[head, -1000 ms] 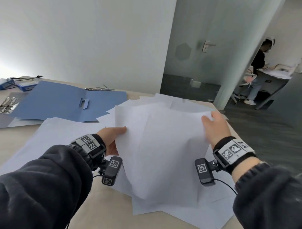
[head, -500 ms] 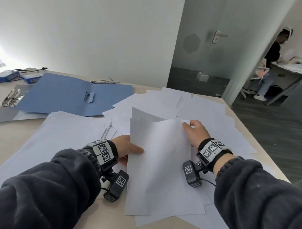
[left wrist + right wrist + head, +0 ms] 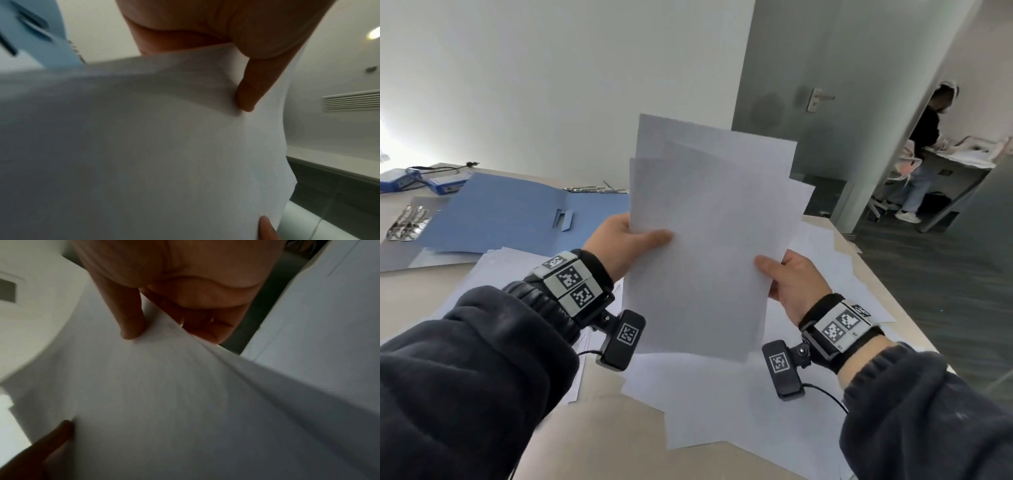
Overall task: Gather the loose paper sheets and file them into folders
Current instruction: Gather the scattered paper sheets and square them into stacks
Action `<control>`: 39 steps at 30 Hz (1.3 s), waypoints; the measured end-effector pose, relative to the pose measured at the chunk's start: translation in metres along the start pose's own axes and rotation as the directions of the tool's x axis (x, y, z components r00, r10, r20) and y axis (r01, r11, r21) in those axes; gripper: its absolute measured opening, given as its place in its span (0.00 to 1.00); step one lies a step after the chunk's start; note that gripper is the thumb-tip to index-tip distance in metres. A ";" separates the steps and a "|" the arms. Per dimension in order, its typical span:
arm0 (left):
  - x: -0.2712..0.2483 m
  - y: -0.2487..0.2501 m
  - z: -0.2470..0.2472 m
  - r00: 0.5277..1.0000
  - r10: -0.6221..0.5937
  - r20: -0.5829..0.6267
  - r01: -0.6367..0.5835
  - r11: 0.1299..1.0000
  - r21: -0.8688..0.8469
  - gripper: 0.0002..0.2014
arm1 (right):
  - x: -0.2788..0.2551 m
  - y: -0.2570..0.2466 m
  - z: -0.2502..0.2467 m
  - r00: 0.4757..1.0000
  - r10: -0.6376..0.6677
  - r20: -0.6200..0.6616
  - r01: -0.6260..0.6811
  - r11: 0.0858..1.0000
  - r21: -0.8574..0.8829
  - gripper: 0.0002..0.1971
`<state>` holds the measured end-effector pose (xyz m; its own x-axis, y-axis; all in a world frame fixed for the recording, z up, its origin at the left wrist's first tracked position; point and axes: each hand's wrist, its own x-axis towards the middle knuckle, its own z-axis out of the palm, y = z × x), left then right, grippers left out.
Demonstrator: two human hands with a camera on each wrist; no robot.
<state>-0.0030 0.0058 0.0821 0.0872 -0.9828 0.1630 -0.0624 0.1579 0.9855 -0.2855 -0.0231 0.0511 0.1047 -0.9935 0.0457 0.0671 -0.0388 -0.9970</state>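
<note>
Both hands hold a small bundle of white sheets (image 3: 709,240) upright in the middle of the head frame, lifted clear of the table (image 3: 619,445). Our left hand (image 3: 619,246) pinches the bundle's left edge, thumb laid across the front face and fingers behind; our right hand (image 3: 791,281) pinches the right edge lower down in the same way. Each grip is clamped on the paper, which the wrist views confirm: in each, a thumb presses the near face and fingers curl behind.

We judge the bundle is held on end so its sheets can be squared. Its top edges are fanned and staggered, with at least three corners showing at different heights toward the upper centre of the frame. Holding at opposite side edges keeps the thin paper from flopping and leaves the lower edge free to be tapped down.

Relative to the grip, most of the bundle rises above our hands; only a short part hangs below them, toward the wrist cameras.

More loose sheets (image 3: 722,411) lie spread on the table beneath and to the right. An open blue folder (image 3: 510,219) lies flat at the left of the frame, well apart from the bundle, its inside facing up, presumably ready to receive it. Metal fasteners (image 3: 407,222) lie beside it at the far left.
</note>
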 end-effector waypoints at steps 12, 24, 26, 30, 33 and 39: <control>-0.037 -0.032 0.011 0.992 -0.112 0.066 0.117 0.990 -0.082 0.32 | -0.034 0.014 0.002 0.996 -0.032 0.086 0.032 0.999 -0.001 0.42; -0.025 -0.087 0.020 0.862 -0.506 -0.040 0.502 0.862 -0.074 0.11 | -0.013 0.033 -0.070 0.992 -0.024 -0.121 -0.048 0.832 -0.553 0.09; -0.019 -0.092 0.027 0.838 -0.543 -0.040 0.538 0.837 -0.094 0.13 | -0.006 0.038 -0.094 0.983 -0.020 -0.185 -0.115 0.719 -0.685 0.11; -0.006 -0.094 0.048 0.812 -0.583 -0.042 0.572 0.807 -0.148 0.15 | 0.003 0.036 -0.118 0.978 0.070 -0.198 -0.207 0.476 -0.855 0.17; 0.003 -0.094 0.065 0.811 -0.585 -0.022 0.569 0.797 -0.204 0.15 | 0.014 0.035 -0.124 0.980 0.115 -0.164 -0.186 0.219 -0.958 0.22; 0.022 -0.097 0.093 0.815 -0.579 0.012 0.559 0.781 -0.280 0.13 | 0.048 0.028 -0.134 0.970 0.189 -0.155 -0.137 -0.105 -0.985 0.25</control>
<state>-0.0878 -0.0405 -0.0147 0.0956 -0.8936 -0.4385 0.2785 -0.3990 0.8737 -0.4113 -0.0865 0.0170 -0.0395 -0.9873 -0.1536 -0.9987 0.0342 0.0368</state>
